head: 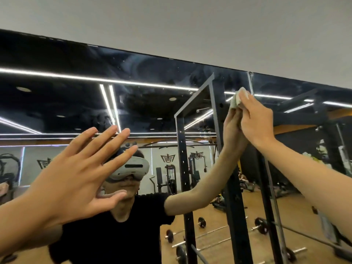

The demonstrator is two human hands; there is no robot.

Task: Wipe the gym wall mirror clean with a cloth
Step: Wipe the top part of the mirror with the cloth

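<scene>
Right grip is clamped on one cloth, fingers curled round it, pressing it on the mirror just left of the seam, near the top edge. Left grip is apart, five fingers spread flat, well left of the seam and lower; can't tell if it touches glass. Count: two grips, one cloth, two mirror panes meeting at the seam. Reflected left of the seam: one headset, one black rack.
</scene>
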